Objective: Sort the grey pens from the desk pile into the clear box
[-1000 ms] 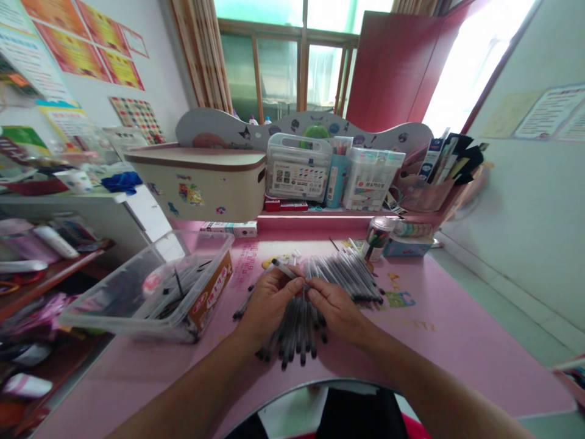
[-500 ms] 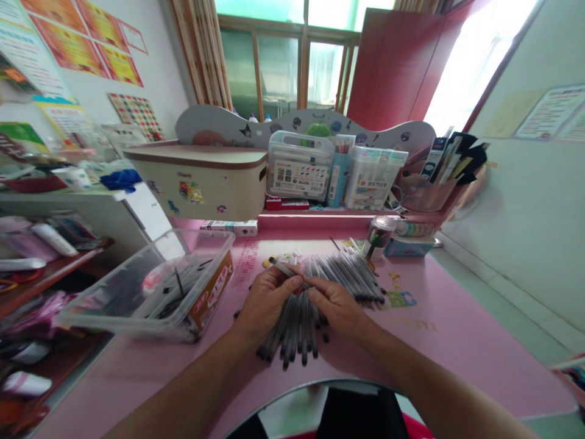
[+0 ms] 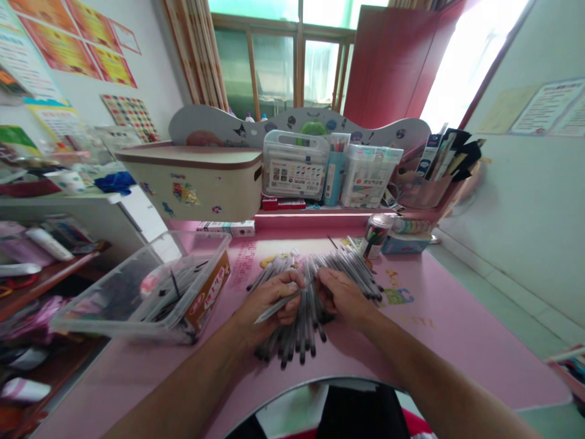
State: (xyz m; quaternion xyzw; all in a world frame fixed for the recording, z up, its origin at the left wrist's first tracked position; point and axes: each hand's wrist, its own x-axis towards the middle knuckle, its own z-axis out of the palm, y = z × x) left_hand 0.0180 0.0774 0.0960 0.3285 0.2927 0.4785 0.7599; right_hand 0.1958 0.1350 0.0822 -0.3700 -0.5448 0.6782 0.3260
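A slim clear pen (image 3: pixel 276 308) lies across the fingers of my left hand (image 3: pixel 269 299), its pale pointed end toward the lower left. My left hand is closed around it. Just to the right, my right hand (image 3: pixel 340 296) has its thumb and fingers pinched together near the pen's other end; what they hold is hidden. Below and between both hands a fanned pile of clear pens with black ends (image 3: pixel 297 341) spreads over the pink desk (image 3: pixel 388 366). Another row of similar pens (image 3: pixel 351 268) lies behind my right hand, and more pens (image 3: pixel 269 271) lie behind my left.
A clear plastic bin (image 3: pixel 123 329) with pens inside stands at the left. Behind the desk, a shelf carries a cream box (image 3: pixel 196 183), marker cases (image 3: pixel 297 164) and a pen holder (image 3: pixel 420 183). A jar of pens (image 3: pixel 377 235) stands at the back right.
The pen in my left hand has turned: its black end pointed to the upper left, and now a pale tip points to the lower left. My hands have drawn slightly apart.
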